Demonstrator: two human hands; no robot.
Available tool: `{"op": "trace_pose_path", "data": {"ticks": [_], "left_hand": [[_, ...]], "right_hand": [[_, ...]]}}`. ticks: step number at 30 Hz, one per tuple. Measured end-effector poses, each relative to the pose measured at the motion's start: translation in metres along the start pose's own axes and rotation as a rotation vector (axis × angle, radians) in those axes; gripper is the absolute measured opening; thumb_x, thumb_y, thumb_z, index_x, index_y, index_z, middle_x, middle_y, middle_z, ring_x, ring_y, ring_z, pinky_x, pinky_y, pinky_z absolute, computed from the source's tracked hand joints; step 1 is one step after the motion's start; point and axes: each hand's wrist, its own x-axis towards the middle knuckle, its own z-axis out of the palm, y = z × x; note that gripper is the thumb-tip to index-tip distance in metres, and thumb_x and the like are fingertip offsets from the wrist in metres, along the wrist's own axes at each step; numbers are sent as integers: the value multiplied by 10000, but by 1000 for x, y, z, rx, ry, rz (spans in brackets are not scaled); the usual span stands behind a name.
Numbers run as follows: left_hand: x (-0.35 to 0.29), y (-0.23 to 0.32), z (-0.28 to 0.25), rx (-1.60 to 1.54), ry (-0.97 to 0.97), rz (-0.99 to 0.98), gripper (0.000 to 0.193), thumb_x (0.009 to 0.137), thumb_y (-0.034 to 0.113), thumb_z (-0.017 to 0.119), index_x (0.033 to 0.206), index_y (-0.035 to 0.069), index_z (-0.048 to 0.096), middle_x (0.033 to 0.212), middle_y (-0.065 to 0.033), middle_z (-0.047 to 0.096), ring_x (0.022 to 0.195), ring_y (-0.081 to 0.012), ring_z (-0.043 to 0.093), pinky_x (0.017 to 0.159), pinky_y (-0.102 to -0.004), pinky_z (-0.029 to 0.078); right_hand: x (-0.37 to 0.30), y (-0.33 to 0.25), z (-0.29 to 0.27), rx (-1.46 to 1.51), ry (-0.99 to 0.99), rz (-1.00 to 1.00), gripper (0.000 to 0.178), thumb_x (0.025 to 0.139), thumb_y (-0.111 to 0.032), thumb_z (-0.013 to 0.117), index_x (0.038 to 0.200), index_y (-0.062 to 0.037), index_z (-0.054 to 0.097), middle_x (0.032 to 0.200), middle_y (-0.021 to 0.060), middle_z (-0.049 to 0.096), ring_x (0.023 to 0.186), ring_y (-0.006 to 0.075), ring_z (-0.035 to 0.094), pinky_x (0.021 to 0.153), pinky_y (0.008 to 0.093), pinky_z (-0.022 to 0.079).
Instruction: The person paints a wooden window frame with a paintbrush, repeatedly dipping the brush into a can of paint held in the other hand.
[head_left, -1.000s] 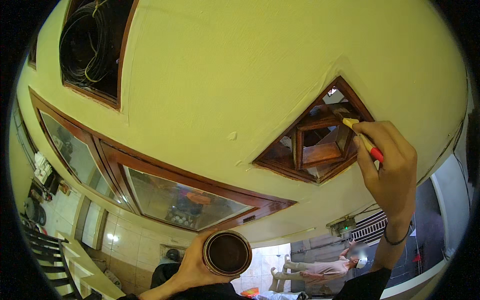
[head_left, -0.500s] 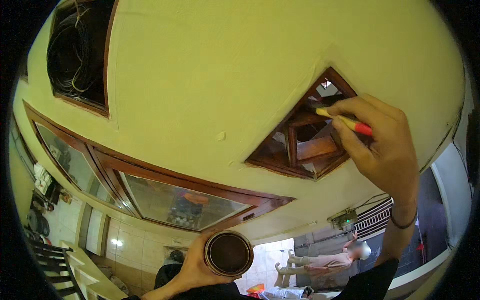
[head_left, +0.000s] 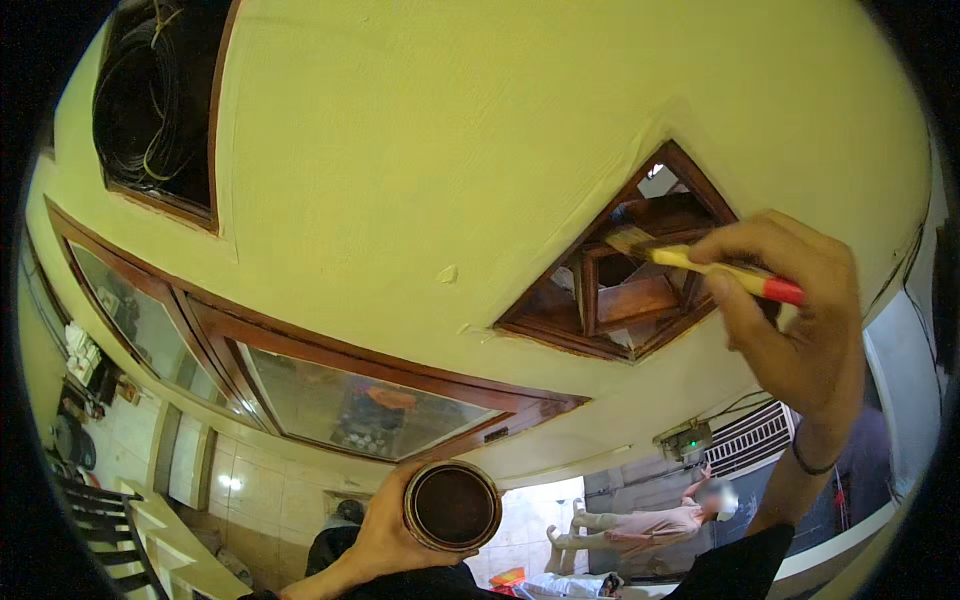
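Note:
A paintbrush (head_left: pixel 672 257) with a yellow handle and red end is pinched in my right hand (head_left: pixel 800 300). Its bristles lie over the upper left part of a diamond-shaped wooden frame (head_left: pixel 590 295) set in the yellow wall; I cannot tell whether they touch the wood. Inside that frame, dark brown slats cross one another, with glass-like gaps between. Lower down, my left hand (head_left: pixel 392 528) is wrapped round a small open can (head_left: pixel 453 507) of dark brown liquid, its mouth toward me.
Left of centre, a brown wooden window (head_left: pixel 350 395) with glass panes runs along the wall (head_left: pixel 420 150). A dark wood-edged opening (head_left: pixel 155 110) at upper left holds coiled wire. Below right, another person (head_left: pixel 640 525) in pink stands on a tiled floor. Dark wooden rails (head_left: pixel 105 530) show at lower left.
My right hand has shifted slightly right and down with the paintbrush. The bristles, earlier hidden in the frame's dark interior, now show plainly. My left hand and the can have barely moved.

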Motion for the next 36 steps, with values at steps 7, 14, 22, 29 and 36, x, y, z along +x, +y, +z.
{"op": "trace_pose_path", "data": {"ticks": [7, 14, 22, 29, 36], "left_hand": [[1, 4, -2, -1, 1, 1, 1164, 562, 322, 1061, 1469, -58, 439, 1362, -194, 648, 1289, -303, 643, 1119, -428, 495], [-2, -6, 2, 15, -14, 22, 1174, 559, 340, 1060, 1471, -54, 435, 1360, -196, 644, 1286, -304, 644, 1116, -425, 496], [-3, -11, 4, 11, -16, 29, 1152, 552, 361, 1056, 1452, -47, 464, 1359, -205, 623, 1293, -328, 630, 1122, -445, 486], [-3, -11, 3, -20, -23, 19, 1141, 559, 382, 1049, 1447, -46, 475, 1372, -217, 603, 1304, -357, 610, 1137, -465, 467], [-3, -11, 4, -17, -38, 37, 1151, 562, 396, 1048, 1455, -46, 472, 1373, -215, 604, 1297, -361, 614, 1127, -467, 471]], "right_hand": [[15, 28, 19, -50, 168, -69, 118, 948, -10, 695, 1049, 26, 744, 898, 112, 718, 537, 97, 595, 508, 234, 442], [-1, 0, 6, -47, 138, 124, 116, 926, 5, 731, 1035, 47, 724, 910, 177, 726, 746, 296, 689, 672, 341, 521], [0, -13, 20, -95, 80, -123, 128, 952, -33, 736, 1064, 29, 743, 875, 135, 740, 633, 186, 671, 593, 305, 517], [5, -10, 36, 430, 427, 444, 207, 1078, -169, 653, 1088, 24, 728, 805, 104, 735, 560, 66, 620, 486, 200, 448], [-4, 9, 36, 94, 545, 351, 197, 1086, -173, 641, 1044, 2, 719, 791, 71, 736, 559, 52, 625, 478, 235, 457]]}}
